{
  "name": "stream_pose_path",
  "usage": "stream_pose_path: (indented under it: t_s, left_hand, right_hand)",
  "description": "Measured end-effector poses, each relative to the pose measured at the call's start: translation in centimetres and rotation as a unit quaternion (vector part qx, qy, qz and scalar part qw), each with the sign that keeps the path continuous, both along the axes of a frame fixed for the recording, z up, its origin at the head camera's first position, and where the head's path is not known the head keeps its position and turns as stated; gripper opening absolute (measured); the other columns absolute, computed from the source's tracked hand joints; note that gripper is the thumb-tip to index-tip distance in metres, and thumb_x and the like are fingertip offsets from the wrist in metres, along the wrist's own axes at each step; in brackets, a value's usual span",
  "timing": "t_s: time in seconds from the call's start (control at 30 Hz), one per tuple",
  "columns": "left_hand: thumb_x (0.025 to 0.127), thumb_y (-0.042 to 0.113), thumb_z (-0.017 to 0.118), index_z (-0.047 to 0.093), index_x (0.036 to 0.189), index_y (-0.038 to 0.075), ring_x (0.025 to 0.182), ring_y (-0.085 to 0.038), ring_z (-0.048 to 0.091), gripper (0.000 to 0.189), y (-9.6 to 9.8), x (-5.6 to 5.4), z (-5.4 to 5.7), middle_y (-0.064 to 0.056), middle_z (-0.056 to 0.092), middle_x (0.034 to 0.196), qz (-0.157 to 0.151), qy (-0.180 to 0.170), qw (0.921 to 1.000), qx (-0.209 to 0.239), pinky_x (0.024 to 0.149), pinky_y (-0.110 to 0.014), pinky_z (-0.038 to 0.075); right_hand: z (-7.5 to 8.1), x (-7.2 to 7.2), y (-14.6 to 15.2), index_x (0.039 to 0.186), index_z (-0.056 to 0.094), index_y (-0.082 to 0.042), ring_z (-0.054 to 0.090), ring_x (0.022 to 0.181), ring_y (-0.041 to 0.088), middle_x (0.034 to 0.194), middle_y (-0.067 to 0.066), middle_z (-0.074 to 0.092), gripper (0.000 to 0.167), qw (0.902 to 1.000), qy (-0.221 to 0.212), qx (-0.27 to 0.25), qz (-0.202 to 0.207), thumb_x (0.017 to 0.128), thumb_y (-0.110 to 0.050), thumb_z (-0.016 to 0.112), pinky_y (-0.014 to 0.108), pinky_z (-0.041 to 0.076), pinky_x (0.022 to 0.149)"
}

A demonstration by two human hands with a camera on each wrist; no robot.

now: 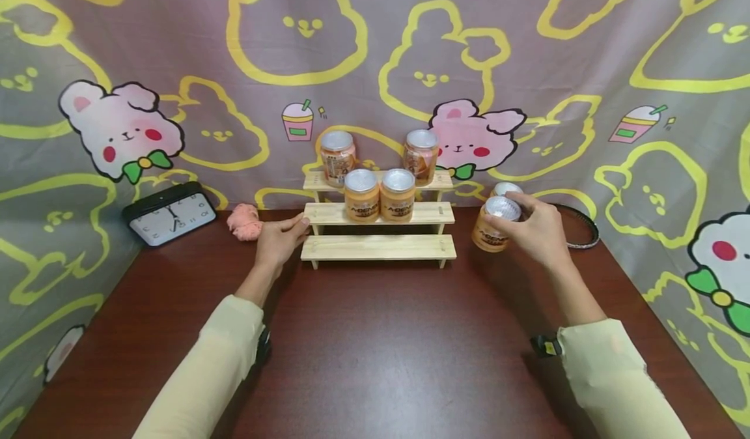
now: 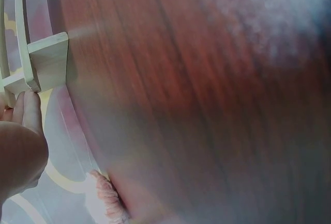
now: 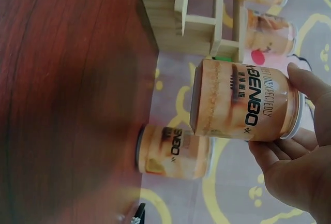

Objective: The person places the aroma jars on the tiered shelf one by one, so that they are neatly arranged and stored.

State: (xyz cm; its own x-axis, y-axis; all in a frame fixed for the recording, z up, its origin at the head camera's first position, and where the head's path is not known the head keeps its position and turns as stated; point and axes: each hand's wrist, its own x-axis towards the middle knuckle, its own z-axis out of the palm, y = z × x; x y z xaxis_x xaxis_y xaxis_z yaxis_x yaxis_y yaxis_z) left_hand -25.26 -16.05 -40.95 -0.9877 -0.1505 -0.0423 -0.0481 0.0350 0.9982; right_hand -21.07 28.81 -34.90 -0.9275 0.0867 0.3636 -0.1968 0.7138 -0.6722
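In the head view my right hand grips an orange jar near its silver lid, thumb on one side and fingers on the other. The right wrist view shows this held jar raised off the table. A second jar stands on the table behind it, mostly hidden in the head view. My left hand touches the left end of the three-step wooden rack at its middle step, fingers extended. Two jars stand side by side on the middle step, including a left one. Two more, including a right one, stand apart on the top step.
A black-framed clock leans at the back left. Beside it lies a pink scrunchie-like cloth. A dark headband-like loop lies behind my right hand. Patterned curtain surrounds the dark red wooden table.
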Motion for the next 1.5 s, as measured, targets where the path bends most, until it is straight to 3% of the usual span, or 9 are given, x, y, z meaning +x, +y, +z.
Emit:
stream_pose_path:
  t_s: [0.37,0.67,1.0,1.5]
  left_hand:
    - [0.102,0.010,0.063,0.054,0.136,-0.010,0.121,-0.038,0.060,0.040,0.1,0.1,0.1,-0.021,0.055,0.141,-0.001,-0.004,1.0000,-0.001,0.103,-0.037,0.054]
    - [0.102,0.010,0.063,0.054,0.136,-0.010,0.120,-0.037,0.061,0.040,0.0,0.1,0.3,-0.022,0.056,0.139,-0.003,-0.001,1.0000,-0.005,0.102,-0.036,0.055]
    - [0.102,0.011,0.064,0.054,0.137,-0.008,0.120,-0.037,0.061,0.040,0.0,0.1,0.4,-0.021,0.056,0.139,-0.002,-0.009,0.9999,-0.008,0.103,-0.036,0.054]
    - [0.102,0.015,0.065,0.057,0.137,-0.003,0.118,-0.034,0.063,0.041,-0.1,0.1,0.2,-0.022,0.059,0.136,0.003,-0.016,0.9997,-0.019,0.100,-0.034,0.056]
  right_hand:
    - [0.4,0.4,-1.5,0.127,0.068,0.002,0.063,0.090,0.029,0.107,0.025,0.069,0.062,0.9995,0.009,-0.006,0.028,0.079,-0.032,0.090,0.006,0.045,0.060]
    - [0.4,0.1,-2.7,0.125,0.069,0.003,0.061,0.093,0.030,0.110,0.025,0.070,0.061,0.9988,0.022,-0.005,0.045,0.078,-0.028,0.091,0.020,0.047,0.066]
    - [0.4,0.0,-4.3,0.119,0.072,0.001,0.062,0.083,0.024,0.098,0.018,0.071,0.052,0.9955,0.048,-0.012,0.081,0.077,-0.023,0.092,0.011,0.047,0.061]
    - [0.3,-0.1,-7.1,0.128,0.066,0.005,0.064,0.100,0.027,0.125,0.020,0.067,0.063,0.9921,0.029,-0.036,0.116,0.076,-0.020,0.092,0.018,0.051,0.074]
